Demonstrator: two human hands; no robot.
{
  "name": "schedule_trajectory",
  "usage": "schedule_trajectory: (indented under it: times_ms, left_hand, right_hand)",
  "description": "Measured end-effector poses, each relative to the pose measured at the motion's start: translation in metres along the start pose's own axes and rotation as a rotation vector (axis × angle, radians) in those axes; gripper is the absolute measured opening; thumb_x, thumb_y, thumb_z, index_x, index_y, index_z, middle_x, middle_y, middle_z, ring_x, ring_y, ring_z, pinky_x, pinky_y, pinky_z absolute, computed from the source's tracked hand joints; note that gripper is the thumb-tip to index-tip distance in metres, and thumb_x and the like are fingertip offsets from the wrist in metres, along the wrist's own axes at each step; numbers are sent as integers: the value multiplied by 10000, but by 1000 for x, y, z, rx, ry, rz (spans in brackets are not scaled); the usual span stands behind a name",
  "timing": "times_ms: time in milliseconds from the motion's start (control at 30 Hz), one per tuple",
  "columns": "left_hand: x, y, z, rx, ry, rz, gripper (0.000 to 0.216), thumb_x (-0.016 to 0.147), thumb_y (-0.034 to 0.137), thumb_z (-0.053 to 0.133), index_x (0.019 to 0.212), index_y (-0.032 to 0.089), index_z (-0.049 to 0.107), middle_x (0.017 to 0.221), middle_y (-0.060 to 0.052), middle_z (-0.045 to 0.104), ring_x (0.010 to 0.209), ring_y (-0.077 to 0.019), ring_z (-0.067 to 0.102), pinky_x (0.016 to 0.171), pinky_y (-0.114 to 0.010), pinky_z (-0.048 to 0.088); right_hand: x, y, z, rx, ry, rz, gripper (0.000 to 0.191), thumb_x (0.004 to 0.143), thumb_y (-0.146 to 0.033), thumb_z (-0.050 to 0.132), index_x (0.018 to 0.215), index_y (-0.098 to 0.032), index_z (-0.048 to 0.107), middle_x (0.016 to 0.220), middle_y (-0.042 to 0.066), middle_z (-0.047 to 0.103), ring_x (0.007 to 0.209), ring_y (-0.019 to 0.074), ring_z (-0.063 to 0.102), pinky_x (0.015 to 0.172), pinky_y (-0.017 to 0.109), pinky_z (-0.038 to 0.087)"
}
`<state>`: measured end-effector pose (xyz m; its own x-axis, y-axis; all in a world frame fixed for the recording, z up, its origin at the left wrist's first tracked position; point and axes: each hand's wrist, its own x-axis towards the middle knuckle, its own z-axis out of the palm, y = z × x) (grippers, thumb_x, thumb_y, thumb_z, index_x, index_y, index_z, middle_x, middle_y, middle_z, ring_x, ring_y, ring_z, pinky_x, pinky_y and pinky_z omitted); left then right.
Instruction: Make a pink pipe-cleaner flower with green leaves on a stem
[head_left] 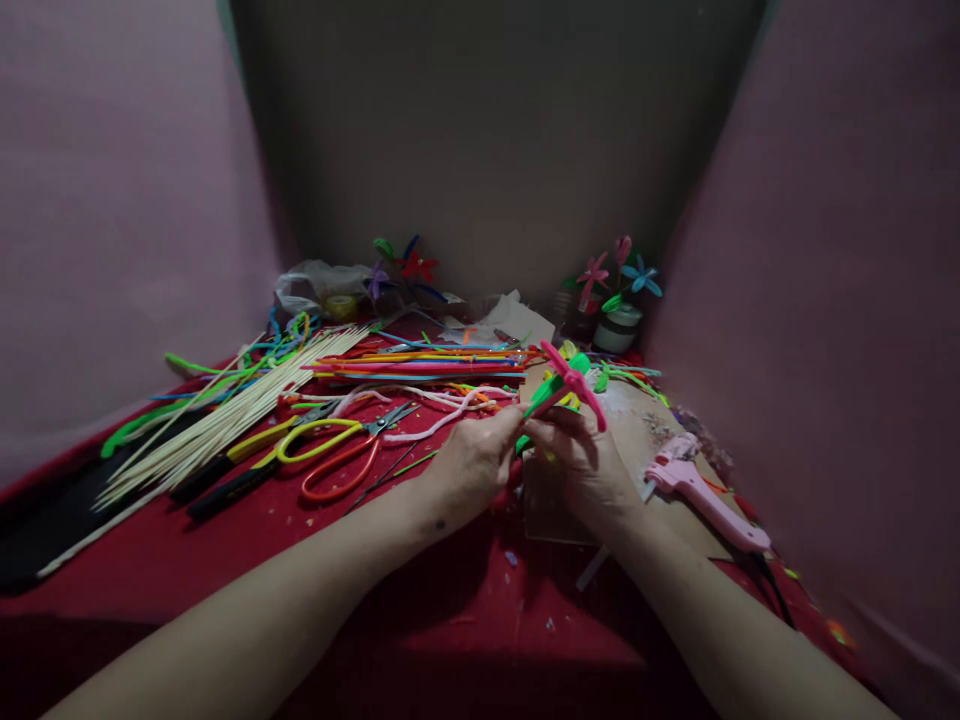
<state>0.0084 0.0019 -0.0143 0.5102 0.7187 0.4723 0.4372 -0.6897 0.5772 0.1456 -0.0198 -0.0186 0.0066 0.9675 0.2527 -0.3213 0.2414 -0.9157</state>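
Both hands meet in the middle, above the edge of a cardboard sheet [551, 510]. Between them is a pipe cleaner flower [574, 380] with bright pink petals and green leaf-like loops. My left hand [487, 445] pinches its green part from the left, with the fingertips pressed together. My right hand [577, 455] is closed round the lower part of the same flower, just under the pink petals. The fingers partly hide the stem. Beyond the hands, yellow and green pipe cleaner pieces lie on the cardboard.
At right a pink glue gun [701, 490] lies on the cardboard. Left are scissors [337, 450], black-and-yellow-handled pliers [240, 465] and a bundle of wooden sticks [247, 405]. Coloured pipe cleaners [427, 368] lie behind. Finished flowers [641, 275] stand at the back near a jar [617, 328].
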Motion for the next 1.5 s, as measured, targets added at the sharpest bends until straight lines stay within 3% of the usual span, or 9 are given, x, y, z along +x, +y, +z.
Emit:
schedule_trajectory:
  times_ms: [233,433,633,800,1000,1133,1300,1367,1500]
  left_hand:
    - [3,15,-4,-519,31,-227,220,839,265,435,888,145,613,529,48,416,459,-60,378,453,-174,313]
    - [4,22,-8,-1045,-89,-495,171,780,313,569,815,146,570,480,80,395,350,-7,285,346,-113,218]
    - [5,8,-11,-1374,-399,-397,220,785,321,581,692,124,553,403,69,405,262,-8,259,272,-109,209]
    - [3,-4,-10,-1528,-612,-470,225,745,335,629,705,125,557,406,65,419,243,-16,277,246,-111,247]
    - [3,-7,-14,-1527,-731,-492,194,743,311,619,718,134,543,421,73,417,230,-40,302,214,-151,312]
    - [6,-1,-16,-1335,-604,-444,226,783,356,561,777,131,544,461,61,461,264,-53,369,251,-168,344]
    - [3,10,-10,-635,-88,-179,187,810,314,535,892,154,584,628,15,560,494,-81,511,497,-204,428]
    - [0,12,-6,-385,54,-66,143,800,276,546,871,163,598,675,8,561,568,-87,508,569,-209,416]
    - [-4,8,0,-192,132,-38,152,837,227,465,745,176,575,585,28,512,522,-76,469,548,-195,371]
  right_hand:
    - [3,0,-6,38,-16,6,161,641,-233,722,802,-237,732,690,-19,649,563,94,470,571,245,394]
    - [6,-2,-12,92,-33,10,124,641,-186,713,761,-211,731,676,-15,641,550,86,441,545,242,368]
    - [2,-15,-11,-47,-54,-97,166,618,-189,737,765,-265,743,803,8,695,762,194,593,749,357,457]
    - [-2,-18,-13,-165,-116,-157,155,659,-202,719,797,-269,744,999,10,684,930,216,589,848,378,445]
    - [-3,-17,-6,-22,-211,-31,216,656,-245,719,866,-293,726,894,6,696,893,216,605,800,375,471]
    - [-3,-14,-1,63,-80,-29,117,606,-234,739,716,-277,733,772,-10,693,691,173,596,693,340,478]
    - [-1,-9,-1,10,14,-95,162,641,-220,710,794,-271,732,761,-13,683,733,174,584,686,319,467]
    - [-2,-7,-1,17,53,-92,135,656,-213,699,777,-265,731,748,-18,680,724,161,582,687,304,464]
    - [-3,-5,1,-1,70,-76,109,682,-219,681,780,-240,724,727,-19,661,664,134,560,650,280,462]
